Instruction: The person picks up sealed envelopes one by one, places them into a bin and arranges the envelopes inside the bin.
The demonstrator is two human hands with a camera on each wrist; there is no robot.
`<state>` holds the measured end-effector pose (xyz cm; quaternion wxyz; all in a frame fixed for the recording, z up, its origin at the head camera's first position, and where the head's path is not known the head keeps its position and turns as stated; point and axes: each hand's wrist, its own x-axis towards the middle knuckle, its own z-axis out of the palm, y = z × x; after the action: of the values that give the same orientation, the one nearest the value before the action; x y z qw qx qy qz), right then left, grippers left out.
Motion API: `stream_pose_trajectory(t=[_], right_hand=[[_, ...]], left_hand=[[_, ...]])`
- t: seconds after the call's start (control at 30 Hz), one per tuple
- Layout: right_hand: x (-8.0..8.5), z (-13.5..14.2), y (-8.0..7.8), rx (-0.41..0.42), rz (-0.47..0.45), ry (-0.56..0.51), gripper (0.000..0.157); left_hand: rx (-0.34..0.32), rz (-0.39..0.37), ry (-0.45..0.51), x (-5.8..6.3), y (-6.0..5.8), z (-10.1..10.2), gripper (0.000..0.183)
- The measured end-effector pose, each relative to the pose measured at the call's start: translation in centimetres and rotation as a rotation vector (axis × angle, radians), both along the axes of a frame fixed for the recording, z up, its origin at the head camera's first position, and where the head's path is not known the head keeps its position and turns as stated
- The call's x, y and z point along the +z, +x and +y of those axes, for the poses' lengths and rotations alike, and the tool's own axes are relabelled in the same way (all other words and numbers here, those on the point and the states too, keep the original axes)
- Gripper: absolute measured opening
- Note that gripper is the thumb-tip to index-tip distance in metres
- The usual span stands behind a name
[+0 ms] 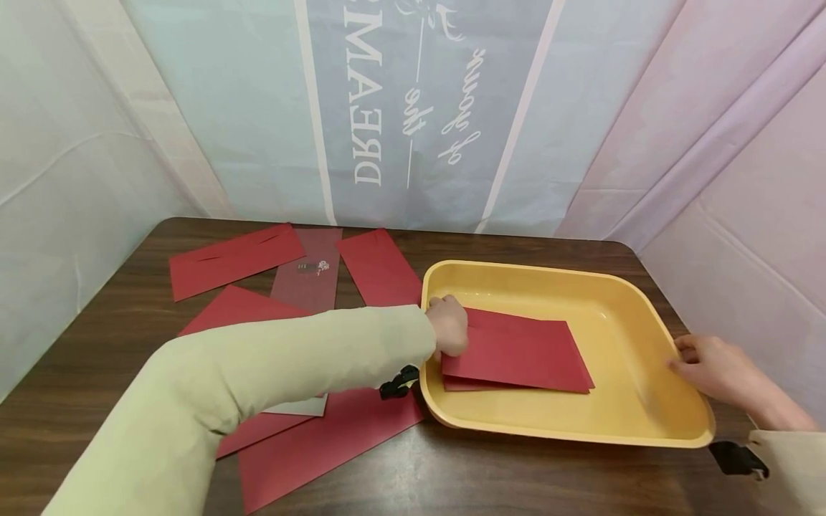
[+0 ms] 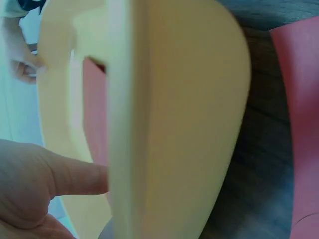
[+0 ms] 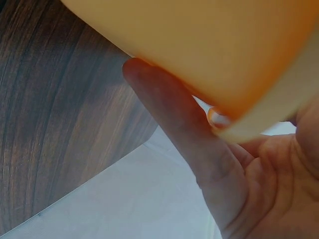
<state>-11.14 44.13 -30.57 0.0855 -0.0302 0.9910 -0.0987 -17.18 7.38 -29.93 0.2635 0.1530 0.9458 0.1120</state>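
Note:
A yellow plastic tray stands at the right of the table, with several red envelopes lying loosely stacked in its left half. My left hand grips the tray's left rim, overlapping the near corner of that stack. In the left wrist view its thumb lies against the rim, the other fingers mostly hidden. On the opposite side, my right hand holds the right rim. The right wrist view has one of its fingers stretched along the tray's outer wall.
More red envelopes lie scattered on the left of the brown table, partly under my left sleeve. A paler red sleeve with a small print and a white card are among them. Fabric curtains hang behind the table.

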Motion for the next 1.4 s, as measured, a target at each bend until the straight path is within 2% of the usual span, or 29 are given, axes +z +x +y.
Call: stream_pose_trajectory(t=[0.1,0.2,0.33,0.47,0.53,0.67,0.93,1.07,1.3,1.4], right_hand=[[0.0,0.0,0.0,0.001,0.003,-0.001,0.037],[0.1,0.0,0.1,-0.001,0.002,-0.003,0.037],[0.0,0.1,0.0,0.0,-0.003,-0.005,0.038],[-0.2,0.2,0.0,0.002,-0.005,-0.004,0.039],[-0.2,0.3,0.0,0.003,-0.008,-0.007,0.04],[-0.3,0.3,0.0,0.004,-0.007,-0.006,0.041],[0.0,0.0,0.0,0.001,-0.003,0.0,0.04],[-0.1,-0.1,-0.1,-0.002,-0.001,0.006,0.039],[-0.1,0.0,-0.1,0.002,0.0,0.002,0.039],[-0.1,-0.1,0.0,-0.003,0.0,0.007,0.039]], left_hand=[[-0.008,-0.011,-0.05,-0.2,0.1,0.3,0.048],[-0.023,-0.016,-0.091,-0.2,0.2,0.4,0.038],[-0.094,0.004,-0.152,0.1,0.5,0.4,0.02],[-0.128,-0.016,-0.169,0.2,0.8,0.4,0.018],[-0.107,-0.04,-0.145,0.2,0.9,0.3,0.021],[-0.085,-0.042,-0.128,0.3,1.1,0.3,0.027],[-0.058,-0.044,-0.1,0.0,1.1,0.3,0.028],[-0.035,-0.045,-0.042,0.1,1.2,0.2,0.031],[0.017,-0.06,0.207,0.8,1.1,-1.1,0.047],[0.023,-0.04,0.289,1.2,0.9,-1.9,0.053]])
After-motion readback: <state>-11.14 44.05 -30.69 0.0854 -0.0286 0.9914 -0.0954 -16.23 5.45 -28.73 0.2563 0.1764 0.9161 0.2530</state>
